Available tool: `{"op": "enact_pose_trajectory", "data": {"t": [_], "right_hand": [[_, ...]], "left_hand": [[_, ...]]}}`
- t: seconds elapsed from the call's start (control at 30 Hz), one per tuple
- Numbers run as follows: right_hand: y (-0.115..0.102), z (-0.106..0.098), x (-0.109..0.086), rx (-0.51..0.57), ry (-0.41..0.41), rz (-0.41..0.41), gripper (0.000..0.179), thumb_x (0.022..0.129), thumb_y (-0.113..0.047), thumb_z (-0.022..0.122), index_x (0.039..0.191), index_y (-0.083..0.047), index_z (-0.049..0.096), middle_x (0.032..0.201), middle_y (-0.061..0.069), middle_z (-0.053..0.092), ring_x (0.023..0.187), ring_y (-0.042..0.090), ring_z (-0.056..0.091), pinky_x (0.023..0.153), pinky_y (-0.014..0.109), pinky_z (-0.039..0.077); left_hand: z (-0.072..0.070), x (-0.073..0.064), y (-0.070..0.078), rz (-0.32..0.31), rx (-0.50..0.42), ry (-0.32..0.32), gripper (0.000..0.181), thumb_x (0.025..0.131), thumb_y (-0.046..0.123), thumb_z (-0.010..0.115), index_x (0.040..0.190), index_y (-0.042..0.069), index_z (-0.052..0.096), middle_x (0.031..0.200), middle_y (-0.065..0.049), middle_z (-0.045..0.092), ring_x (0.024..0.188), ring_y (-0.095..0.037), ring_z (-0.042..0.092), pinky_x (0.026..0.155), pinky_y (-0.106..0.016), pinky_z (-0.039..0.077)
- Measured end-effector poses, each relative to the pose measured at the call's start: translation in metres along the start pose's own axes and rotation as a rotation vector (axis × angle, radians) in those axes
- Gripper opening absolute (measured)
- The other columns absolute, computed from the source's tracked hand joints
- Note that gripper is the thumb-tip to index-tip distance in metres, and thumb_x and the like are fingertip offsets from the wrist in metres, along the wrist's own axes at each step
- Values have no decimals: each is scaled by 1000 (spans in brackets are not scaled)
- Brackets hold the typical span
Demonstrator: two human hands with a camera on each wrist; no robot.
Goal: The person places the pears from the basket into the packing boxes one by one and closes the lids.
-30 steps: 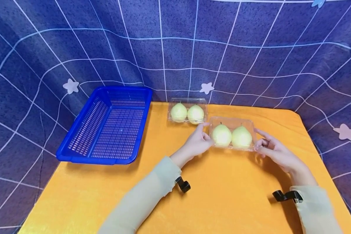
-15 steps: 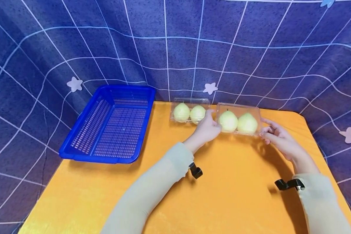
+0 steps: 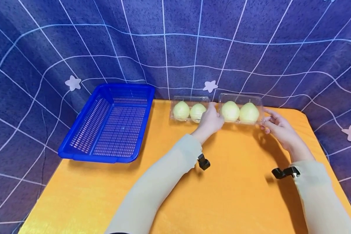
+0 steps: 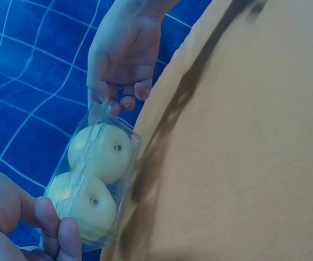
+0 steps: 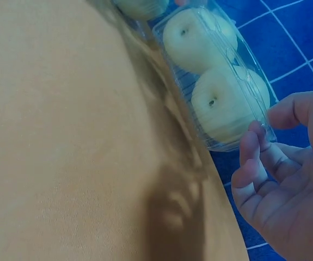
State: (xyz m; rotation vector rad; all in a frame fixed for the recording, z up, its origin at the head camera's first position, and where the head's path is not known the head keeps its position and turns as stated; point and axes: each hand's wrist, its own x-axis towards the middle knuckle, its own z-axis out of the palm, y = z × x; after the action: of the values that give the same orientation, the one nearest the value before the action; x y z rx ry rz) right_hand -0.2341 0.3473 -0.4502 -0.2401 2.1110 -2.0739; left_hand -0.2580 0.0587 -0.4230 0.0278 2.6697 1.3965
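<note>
Between my two hands is a clear plastic clamshell box (image 3: 240, 98) holding two pale green pears (image 3: 230, 111). My left hand (image 3: 210, 122) pinches its left end, and my right hand (image 3: 280, 130) pinches the right end by the edge, as the right wrist view shows up close. The box is raised over the table near the back, its shadow falling on the cloth in both wrist views. A second clear clamshell box (image 3: 190, 98), also with two pears (image 3: 181, 111), stands just left of it, partly hidden by my left hand.
A blue perforated plastic basket (image 3: 117, 130) stands at the left back of the table. An orange cloth (image 3: 222, 182) covers the table. Behind it hangs a dark blue curtain (image 3: 181, 52) with white lines and stars, close to the back edge.
Both hands have carried the box of pears away toward the back of the table and slightly right, level with the second box. The basket and second box have stayed put.
</note>
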Motion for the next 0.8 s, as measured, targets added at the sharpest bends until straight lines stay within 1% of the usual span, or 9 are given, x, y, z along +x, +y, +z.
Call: {"op": "enact_pose_trajectory", "data": {"t": [0.1, 0.2, 0.3, 0.37, 0.43, 0.5, 0.6, 0.7, 0.8], "right_hand": [[1, -1, 3, 12, 0, 14, 70, 111, 2, 53, 170, 5, 15, 102, 0, 62, 87, 11, 63, 68, 18, 50], [2, -1, 4, 17, 3, 17, 69, 111, 2, 52, 170, 5, 16, 102, 0, 62, 88, 12, 63, 68, 18, 50], [6, -2, 5, 27, 10, 14, 65, 111, 2, 53, 168, 4, 21, 102, 0, 63, 87, 12, 63, 68, 18, 50], [8, -3, 6, 41, 16, 13, 60, 111, 2, 54, 165, 1, 27, 101, 0, 65, 86, 11, 63, 68, 18, 50], [11, -4, 7, 67, 17, 12, 56, 111, 1, 55, 161, -2, 32, 100, -1, 67, 85, 11, 64, 68, 18, 51], [14, -5, 8, 84, 13, 11, 54, 111, 1, 56, 159, -3, 33, 99, -1, 68, 84, 10, 64, 68, 18, 51], [17, -5, 9, 98, 6, 11, 56, 111, 2, 55, 161, -2, 30, 99, -1, 71, 84, 10, 64, 68, 18, 52], [18, -4, 10, 94, -4, 18, 62, 112, 0, 55, 166, 2, 24, 99, -1, 75, 84, 10, 65, 68, 18, 53], [19, -3, 11, 88, -9, 28, 67, 112, -2, 55, 168, 4, 19, 100, 1, 77, 85, 10, 66, 68, 19, 54]], "left_hand": [[9, 12, -3, -28, 37, 3, 65, 106, 12, 59, 166, 11, 35, 76, 0, 63, 60, -19, 63, 60, -36, 53], [24, 28, -11, -32, 142, -2, 75, 101, 12, 63, 168, 8, 29, 77, -3, 63, 62, -21, 61, 58, -38, 52], [39, 44, -21, -26, 242, -6, 82, 98, 14, 69, 169, 5, 28, 79, -4, 66, 63, -21, 62, 58, -38, 53], [50, 54, -30, -11, 300, 10, 86, 95, 15, 73, 168, 3, 29, 80, -3, 67, 64, -19, 62, 58, -35, 53], [57, 59, -35, -9, 312, 17, 88, 94, 16, 75, 168, 2, 30, 80, -2, 67, 65, -20, 63, 59, -34, 53], [60, 61, -38, -4, 314, 15, 90, 94, 16, 76, 169, 1, 27, 83, -3, 68, 67, -21, 64, 62, -35, 55], [62, 59, -38, -4, 324, 26, 88, 94, 14, 77, 167, 3, 30, 92, -6, 72, 78, -24, 69, 72, -37, 59], [59, 49, -33, 4, 369, 60, 77, 95, 14, 76, 161, 5, 36, 98, -8, 73, 88, -25, 72, 79, -39, 60], [52, 35, -27, 20, 408, 82, 69, 97, 13, 74, 156, 4, 39, 93, -6, 71, 87, -25, 72, 78, -41, 59]]}}
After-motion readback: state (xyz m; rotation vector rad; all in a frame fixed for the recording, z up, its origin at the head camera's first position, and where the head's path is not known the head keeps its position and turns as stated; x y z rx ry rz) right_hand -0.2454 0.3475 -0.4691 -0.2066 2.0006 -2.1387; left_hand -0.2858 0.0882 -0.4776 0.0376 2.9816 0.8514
